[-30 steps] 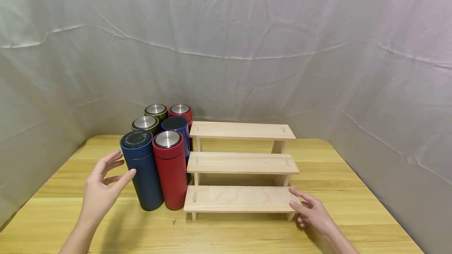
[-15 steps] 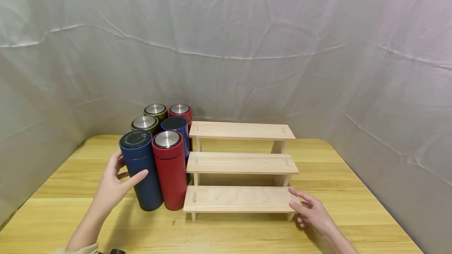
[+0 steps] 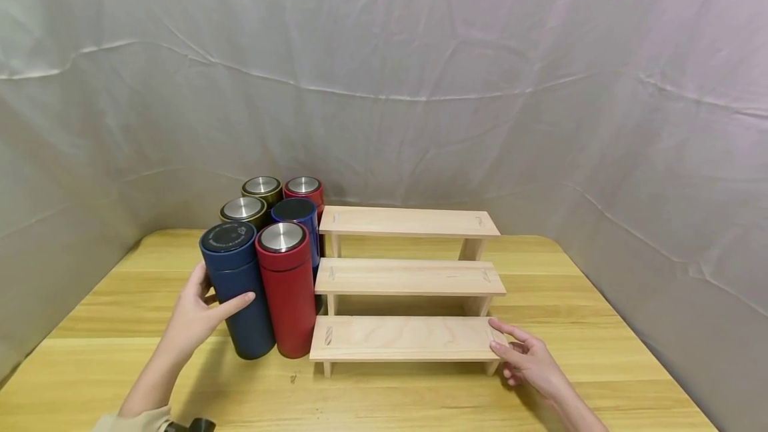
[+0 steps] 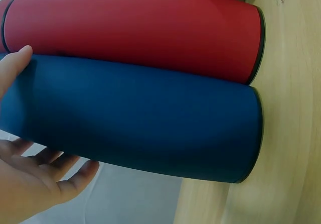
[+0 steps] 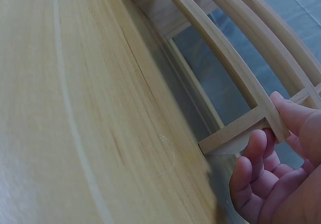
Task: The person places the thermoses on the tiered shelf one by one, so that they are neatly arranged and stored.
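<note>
My left hand is around a matte blue thermos flask, thumb across its front and fingers behind its far side. The left wrist view shows the blue flask between thumb and fingers, its base at the wooden table. Close against it stands a red flask with a steel-topped lid. At the right end of a three-step wooden display stand, my right hand pinches the lowest board. In the right wrist view, the right hand has its thumb on top of the board and fingers curled below.
Behind the front pair stand a shiny blue flask, two flasks with gold-rimmed lids, one olive flask at the back, and another red flask. They crowd the stand's left side. Grey cloth surrounds the wooden table.
My left hand has moved right onto the blue flask, its thumb now lying across the front. The right hand stays at the stand's lowest board.
</note>
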`<act>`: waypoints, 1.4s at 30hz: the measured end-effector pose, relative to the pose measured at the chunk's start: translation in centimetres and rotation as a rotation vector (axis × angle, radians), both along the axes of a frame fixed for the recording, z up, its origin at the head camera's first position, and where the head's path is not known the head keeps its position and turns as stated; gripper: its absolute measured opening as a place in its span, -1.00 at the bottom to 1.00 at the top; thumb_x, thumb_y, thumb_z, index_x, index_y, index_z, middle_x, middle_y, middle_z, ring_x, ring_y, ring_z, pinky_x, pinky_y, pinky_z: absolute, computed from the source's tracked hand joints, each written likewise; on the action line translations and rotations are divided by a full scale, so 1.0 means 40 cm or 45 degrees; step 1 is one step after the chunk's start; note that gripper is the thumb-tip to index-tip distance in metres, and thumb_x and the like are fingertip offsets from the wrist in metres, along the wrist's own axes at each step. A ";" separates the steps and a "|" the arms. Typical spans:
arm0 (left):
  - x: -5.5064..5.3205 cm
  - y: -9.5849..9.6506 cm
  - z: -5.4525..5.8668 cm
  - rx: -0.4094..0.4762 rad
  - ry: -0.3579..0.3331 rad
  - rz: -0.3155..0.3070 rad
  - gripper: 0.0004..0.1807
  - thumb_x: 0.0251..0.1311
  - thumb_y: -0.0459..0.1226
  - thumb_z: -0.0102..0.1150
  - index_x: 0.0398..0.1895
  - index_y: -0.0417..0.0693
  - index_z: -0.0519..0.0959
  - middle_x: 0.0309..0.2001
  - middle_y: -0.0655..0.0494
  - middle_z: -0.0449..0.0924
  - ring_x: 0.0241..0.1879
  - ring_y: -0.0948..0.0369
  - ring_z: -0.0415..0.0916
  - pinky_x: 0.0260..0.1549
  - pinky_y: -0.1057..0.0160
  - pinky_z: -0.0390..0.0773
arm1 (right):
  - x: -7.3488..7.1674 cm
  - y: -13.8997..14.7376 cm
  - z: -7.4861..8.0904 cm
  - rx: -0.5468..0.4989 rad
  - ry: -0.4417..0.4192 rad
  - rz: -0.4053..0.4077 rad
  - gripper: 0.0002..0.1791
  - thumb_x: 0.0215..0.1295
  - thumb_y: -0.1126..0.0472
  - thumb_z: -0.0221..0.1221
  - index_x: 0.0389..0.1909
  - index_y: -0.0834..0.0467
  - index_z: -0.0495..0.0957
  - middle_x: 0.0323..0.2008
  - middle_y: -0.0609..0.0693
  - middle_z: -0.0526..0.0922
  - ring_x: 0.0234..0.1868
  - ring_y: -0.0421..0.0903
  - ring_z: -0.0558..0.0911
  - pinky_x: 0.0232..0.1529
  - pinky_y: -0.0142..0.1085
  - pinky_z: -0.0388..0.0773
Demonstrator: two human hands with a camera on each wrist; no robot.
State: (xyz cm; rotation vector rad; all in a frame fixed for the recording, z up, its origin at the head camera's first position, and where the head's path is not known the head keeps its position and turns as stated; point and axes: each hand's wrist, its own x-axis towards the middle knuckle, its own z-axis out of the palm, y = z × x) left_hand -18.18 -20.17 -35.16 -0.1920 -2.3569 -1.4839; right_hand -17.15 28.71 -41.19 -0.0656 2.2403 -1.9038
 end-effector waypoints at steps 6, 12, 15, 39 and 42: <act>0.003 0.000 0.000 0.011 -0.002 -0.007 -0.29 -0.01 -0.31 0.27 0.22 -0.17 0.16 -0.07 -0.07 0.41 -0.25 0.44 0.42 -0.30 0.44 0.45 | 0.001 0.000 0.000 -0.011 -0.008 -0.002 -0.62 0.19 0.19 0.14 -0.10 -0.39 0.46 -0.62 -0.08 0.37 -0.68 -0.25 0.41 -0.62 -0.42 0.44; 0.006 0.002 0.004 0.014 -0.028 -0.015 -0.26 -0.02 -0.31 0.29 0.23 -0.17 0.15 -0.02 -0.22 0.41 -0.27 0.48 0.43 -0.33 0.42 0.47 | 0.004 0.001 0.001 -0.033 0.006 0.021 -0.62 0.22 0.22 0.10 -0.11 -0.40 0.45 -0.63 -0.08 0.38 -0.68 -0.25 0.41 -0.63 -0.42 0.44; 0.007 0.002 0.005 0.015 -0.027 -0.009 -0.26 -0.03 -0.31 0.29 0.23 -0.18 0.16 -0.02 -0.22 0.42 -0.28 0.48 0.44 -0.34 0.42 0.47 | 0.005 0.002 0.002 -0.037 0.010 0.036 -0.61 0.24 0.23 0.09 -0.13 -0.41 0.44 -0.63 -0.08 0.38 -0.68 -0.26 0.41 -0.63 -0.42 0.44; 0.006 -0.002 -0.006 -0.065 -0.017 0.084 -0.33 -0.08 -0.22 0.34 0.13 -0.15 0.29 -0.12 -0.04 0.43 -0.26 0.34 0.37 -0.35 0.38 0.45 | 0.003 -0.004 0.002 -0.021 -0.017 -0.005 -0.63 0.22 0.21 0.11 -0.12 -0.38 0.43 -0.65 -0.07 0.38 -0.68 -0.24 0.43 -0.63 -0.41 0.45; 0.010 -0.003 -0.006 -0.064 -0.016 0.089 -0.34 -0.08 -0.20 0.34 0.12 -0.15 0.31 -0.14 -0.06 0.45 -0.27 0.32 0.38 -0.36 0.37 0.46 | 0.003 -0.004 0.002 -0.016 -0.021 -0.010 -0.64 0.22 0.20 0.11 -0.07 -0.33 0.42 -0.65 -0.07 0.37 -0.68 -0.23 0.43 -0.63 -0.41 0.45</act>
